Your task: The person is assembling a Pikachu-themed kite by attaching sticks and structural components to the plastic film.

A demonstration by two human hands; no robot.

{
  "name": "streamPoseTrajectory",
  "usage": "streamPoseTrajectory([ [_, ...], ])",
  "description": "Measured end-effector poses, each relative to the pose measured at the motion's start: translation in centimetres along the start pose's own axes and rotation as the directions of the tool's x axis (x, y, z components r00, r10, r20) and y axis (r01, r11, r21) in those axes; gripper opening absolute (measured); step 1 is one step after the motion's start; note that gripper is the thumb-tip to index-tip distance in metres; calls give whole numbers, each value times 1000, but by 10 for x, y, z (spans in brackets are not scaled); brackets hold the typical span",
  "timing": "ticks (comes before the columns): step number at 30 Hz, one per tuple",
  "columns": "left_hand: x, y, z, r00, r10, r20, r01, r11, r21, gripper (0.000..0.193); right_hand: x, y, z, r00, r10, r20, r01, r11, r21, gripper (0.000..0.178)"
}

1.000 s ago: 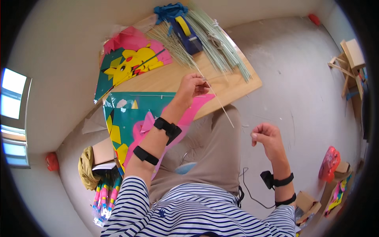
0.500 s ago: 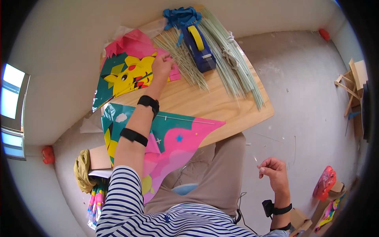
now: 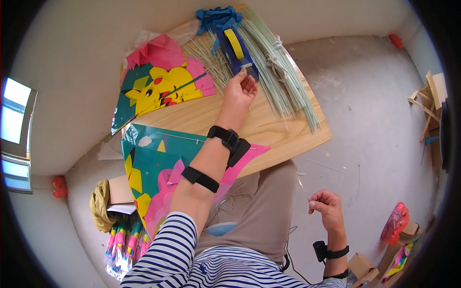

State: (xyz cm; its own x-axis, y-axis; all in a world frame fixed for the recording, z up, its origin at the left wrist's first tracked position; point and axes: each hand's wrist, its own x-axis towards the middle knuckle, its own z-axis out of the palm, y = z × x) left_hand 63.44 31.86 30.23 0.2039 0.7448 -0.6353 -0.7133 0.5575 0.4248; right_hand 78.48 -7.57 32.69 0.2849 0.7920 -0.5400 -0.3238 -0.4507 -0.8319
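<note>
My left hand (image 3: 239, 93) reaches across the table to the front end of a blue tape dispenser (image 3: 237, 55) with a yellow core. Its thumb and fingers are closed at the tape's end by the cutter. Below that forearm, a green and pink triangular kite sail (image 3: 168, 149) lies over the table edge and my lap, with a thin rod along its upper side. My right hand (image 3: 327, 207) hovers right of my knee, fingertips pinched; what they hold is too small to tell. Further kite sails (image 3: 168, 89) with a yellow cartoon figure lie at the table's left.
Bundles of thin pale sticks (image 3: 283, 77) lie on the wooden table (image 3: 288, 139), beside blue ribbon (image 3: 218, 19). Packed colourful bundles (image 3: 127, 240) stand on the floor at left. Cardboard boxes (image 3: 362, 269) and a red bag (image 3: 396, 223) are at lower right.
My left hand has moved right from the yellow-figured sails to the tape dispenser. The sail on my lap has shifted and folded. My right hand has moved slightly left.
</note>
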Motion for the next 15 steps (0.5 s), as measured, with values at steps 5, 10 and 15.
streamPoseTrajectory([
  [5, 2, -3, 2, 1000, -7, 1, 7, 1000, -21, 12, 2, 5, 0, 1000, 2, 5, -2, 1000, 14, 4],
  [10, 6, -5, 6, 1000, -14, -12, 14, 999, -31, 10, 4, 7, 1, 1000, 6, -3, -6, 1000, -1, 4],
  [15, 9, -7, 10, 1000, -15, -27, 13, 999, -50, 9, 5, 8, 1, 1000, 14, 4, -14, 1000, -8, 3],
])
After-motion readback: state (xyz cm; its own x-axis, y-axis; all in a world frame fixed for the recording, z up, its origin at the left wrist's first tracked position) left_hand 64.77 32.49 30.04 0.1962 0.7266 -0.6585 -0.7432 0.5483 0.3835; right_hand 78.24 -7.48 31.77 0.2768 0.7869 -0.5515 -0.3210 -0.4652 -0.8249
